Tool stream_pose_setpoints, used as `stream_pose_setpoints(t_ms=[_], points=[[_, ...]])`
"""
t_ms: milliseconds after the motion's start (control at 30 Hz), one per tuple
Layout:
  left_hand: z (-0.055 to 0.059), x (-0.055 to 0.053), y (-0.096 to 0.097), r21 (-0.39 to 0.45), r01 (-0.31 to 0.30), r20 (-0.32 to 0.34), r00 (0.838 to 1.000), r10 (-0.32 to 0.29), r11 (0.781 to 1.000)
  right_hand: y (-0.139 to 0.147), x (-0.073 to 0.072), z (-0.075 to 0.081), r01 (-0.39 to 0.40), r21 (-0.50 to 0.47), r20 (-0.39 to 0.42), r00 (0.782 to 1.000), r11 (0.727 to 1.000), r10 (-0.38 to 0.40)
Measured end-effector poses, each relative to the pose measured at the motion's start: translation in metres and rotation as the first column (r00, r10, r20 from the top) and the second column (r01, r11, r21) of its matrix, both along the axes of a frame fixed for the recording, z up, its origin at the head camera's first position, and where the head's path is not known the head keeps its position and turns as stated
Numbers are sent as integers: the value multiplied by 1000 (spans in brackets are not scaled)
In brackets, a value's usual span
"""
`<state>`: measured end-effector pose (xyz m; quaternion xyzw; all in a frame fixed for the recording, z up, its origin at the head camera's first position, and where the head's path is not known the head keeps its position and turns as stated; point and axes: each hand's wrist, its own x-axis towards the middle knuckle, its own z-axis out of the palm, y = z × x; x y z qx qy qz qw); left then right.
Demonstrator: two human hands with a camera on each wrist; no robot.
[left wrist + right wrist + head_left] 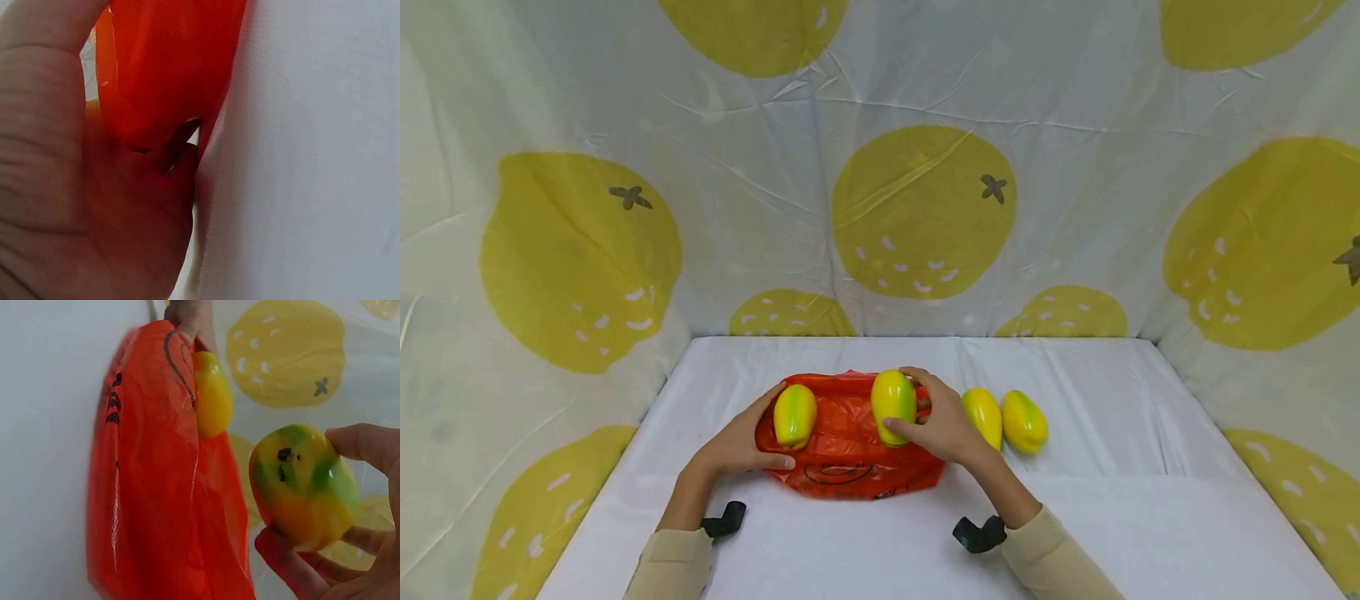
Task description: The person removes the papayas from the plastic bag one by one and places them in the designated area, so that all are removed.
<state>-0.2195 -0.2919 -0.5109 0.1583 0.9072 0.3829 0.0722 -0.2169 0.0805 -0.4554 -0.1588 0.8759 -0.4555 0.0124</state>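
Observation:
A red plastic bag [848, 415] with black print lies with its mouth spread. My left hand [739, 438] holds the bag's left side, thumb at the near rim and fingers at the far one; in the left wrist view red film [169, 69] covers part of the fingers. One yellow-green mango [795, 415] sits at the bag's left end, beside that hand. Between thumb and fingers my right hand [946, 419] grips another mango [892, 407], over the right part of the bag. The right wrist view shows this held mango [303, 487] beside the bag, dark marks on its end.
Two more yellow-green mangoes, a nearer one [982, 414] and a farther one [1025, 422], lie on the white cloth to the right of my right hand. Fabric walls [1075, 208] printed with yellow fruit enclose the table's back and sides.

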Motion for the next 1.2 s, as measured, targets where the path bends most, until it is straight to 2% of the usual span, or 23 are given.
stream_pose_setpoints(t_ms=[267, 533, 767, 1200], points=[[2, -1, 0, -7, -2, -9, 1000, 1, 1000, 17, 0, 8, 10, -55, 47, 999, 998, -7], [2, 0, -1, -3, 0, -1, 1000, 0, 1000, 33, -1, 9, 36, -25, 55, 998, 999, -35], [-1, 0, -1, -4, 8, -19, 1000, -8, 1000, 46, 1, 10, 36, -30, 38, 999, 999, -35], [-1, -1, -2, -17, 8, -26, 1000, -8, 1000, 69, 3, 12, 43, -66, 75, 996, 997, -38]])
